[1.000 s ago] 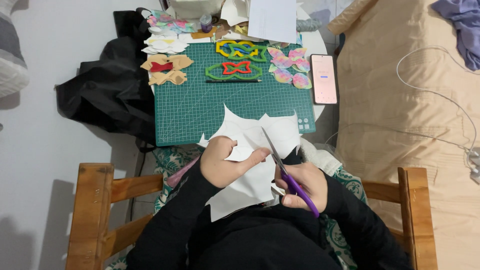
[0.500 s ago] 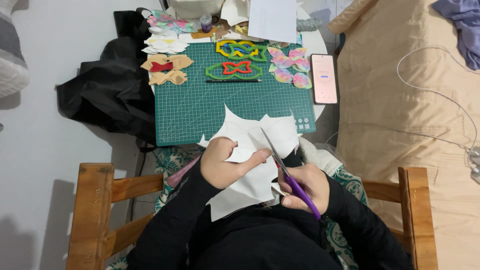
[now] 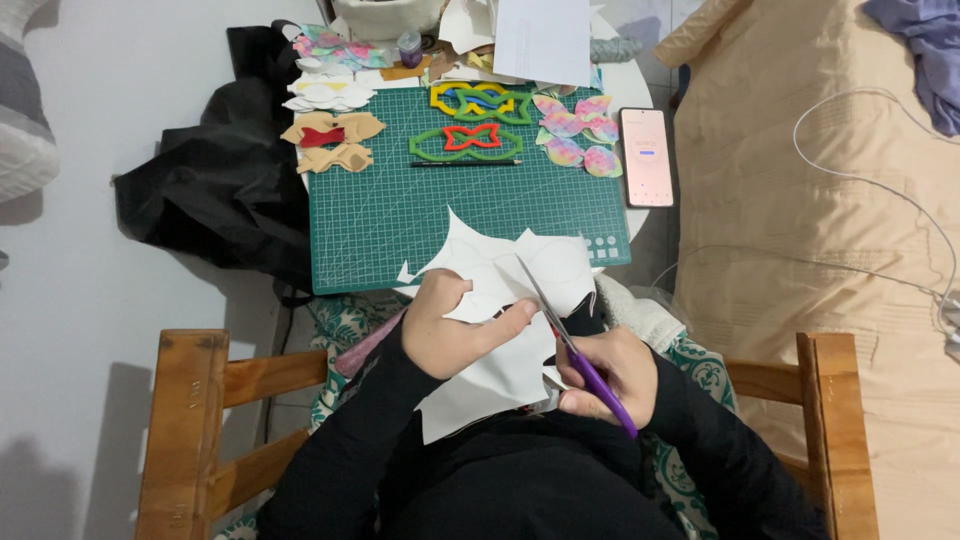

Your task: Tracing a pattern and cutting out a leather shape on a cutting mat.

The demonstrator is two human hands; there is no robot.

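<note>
Green cutting mat [image 3: 420, 235] covers the small counter, with coloured bow-shaped templates [image 3: 465, 140] and a phone [image 3: 647, 156] at its far side and a bed [image 3: 800, 200] to the right. White sheet [image 3: 500, 300] hangs off the mat's near edge over the lap, pinched by the left hand [image 3: 450, 325] from its left side, thumb on top. Right hand [image 3: 605, 375], closed around purple-handled scissors [image 3: 560, 335], sits just right of the sheet, blades slightly parted and pointing up-left into it.
</note>
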